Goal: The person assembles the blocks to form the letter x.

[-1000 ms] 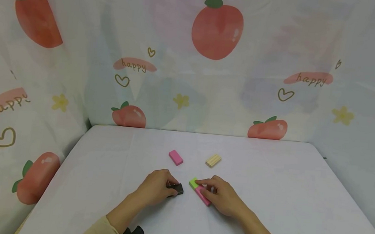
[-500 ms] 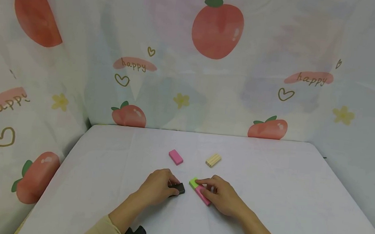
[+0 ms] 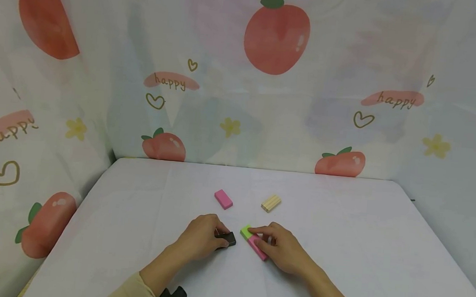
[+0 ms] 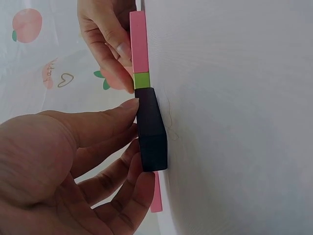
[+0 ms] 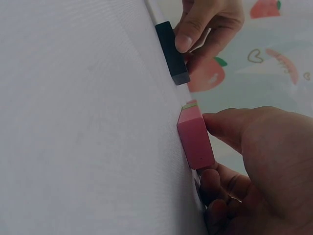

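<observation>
Lower centre of the head view: the left hand (image 3: 200, 237) pinches a black block (image 3: 227, 238) — right of it, the right hand (image 3: 290, 252) pinches a pink-and-green bar (image 3: 259, 251). Above lie a pink block (image 3: 223, 199) and a ridged, wood-coloured block (image 3: 271, 204).

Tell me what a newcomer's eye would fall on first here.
Probably the big red printed fruit high on the backdrop. Next, lower down over the white table, the left hand gripping a black block and the right hand gripping a pink-and-green bar.
</observation>
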`<state>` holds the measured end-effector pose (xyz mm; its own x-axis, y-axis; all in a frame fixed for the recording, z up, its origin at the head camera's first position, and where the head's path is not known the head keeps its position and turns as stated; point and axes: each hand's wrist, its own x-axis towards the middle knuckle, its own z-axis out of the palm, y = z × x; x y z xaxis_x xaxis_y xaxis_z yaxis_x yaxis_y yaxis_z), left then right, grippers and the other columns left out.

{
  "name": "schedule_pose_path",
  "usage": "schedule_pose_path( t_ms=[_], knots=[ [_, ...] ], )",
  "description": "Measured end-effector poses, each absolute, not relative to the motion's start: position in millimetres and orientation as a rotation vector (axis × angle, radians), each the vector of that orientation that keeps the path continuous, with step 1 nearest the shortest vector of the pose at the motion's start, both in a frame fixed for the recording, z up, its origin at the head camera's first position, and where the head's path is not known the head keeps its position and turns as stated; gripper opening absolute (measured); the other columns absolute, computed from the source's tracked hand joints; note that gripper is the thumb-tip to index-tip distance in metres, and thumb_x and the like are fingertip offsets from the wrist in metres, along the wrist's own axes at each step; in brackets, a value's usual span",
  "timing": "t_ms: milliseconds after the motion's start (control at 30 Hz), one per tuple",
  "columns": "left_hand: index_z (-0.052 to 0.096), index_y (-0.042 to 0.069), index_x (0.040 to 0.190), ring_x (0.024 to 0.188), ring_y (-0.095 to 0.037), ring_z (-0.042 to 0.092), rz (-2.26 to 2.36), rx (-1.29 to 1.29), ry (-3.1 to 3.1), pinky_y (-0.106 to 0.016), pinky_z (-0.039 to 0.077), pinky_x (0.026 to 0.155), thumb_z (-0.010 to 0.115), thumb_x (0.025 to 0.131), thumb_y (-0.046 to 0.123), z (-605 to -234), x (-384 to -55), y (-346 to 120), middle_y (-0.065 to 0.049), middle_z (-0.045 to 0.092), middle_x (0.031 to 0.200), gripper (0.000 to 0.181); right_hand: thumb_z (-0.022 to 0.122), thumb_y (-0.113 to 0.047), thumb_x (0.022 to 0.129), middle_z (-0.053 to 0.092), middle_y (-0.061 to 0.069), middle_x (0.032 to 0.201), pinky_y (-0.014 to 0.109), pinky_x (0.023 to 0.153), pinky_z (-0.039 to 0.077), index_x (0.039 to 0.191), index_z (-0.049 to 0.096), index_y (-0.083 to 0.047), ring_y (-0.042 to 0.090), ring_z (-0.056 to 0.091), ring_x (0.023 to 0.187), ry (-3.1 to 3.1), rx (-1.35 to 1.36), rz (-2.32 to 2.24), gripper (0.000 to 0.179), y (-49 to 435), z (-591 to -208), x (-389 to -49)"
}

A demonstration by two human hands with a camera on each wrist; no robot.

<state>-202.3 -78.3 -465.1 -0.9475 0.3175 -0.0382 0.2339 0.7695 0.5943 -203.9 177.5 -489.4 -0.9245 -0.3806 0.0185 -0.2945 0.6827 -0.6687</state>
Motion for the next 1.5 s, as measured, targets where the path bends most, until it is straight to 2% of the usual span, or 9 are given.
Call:
schedule_pose_path(
  t_ms=[1500],
  knots=[
    [0.082, 0.014, 0.105, 0.082, -0.009, 0.059, 0.93, 0.384, 2.833, -0.028, 0.048, 0.072, 0.087, 0.084, 0.022, -465.8, -202.8, -63.9, 0.003, 0.065, 0.089, 0.023, 0.072, -0.02, 0.098, 0.057, -0.008, 0.09, 0.023, 0.063, 0.042, 0.126, 0.075, -0.031, 0.008, 0.05, 0.076, 2.763, -0.555, -1.104, 0.031, 177.0, -484.8, -201.4]
  ],
)
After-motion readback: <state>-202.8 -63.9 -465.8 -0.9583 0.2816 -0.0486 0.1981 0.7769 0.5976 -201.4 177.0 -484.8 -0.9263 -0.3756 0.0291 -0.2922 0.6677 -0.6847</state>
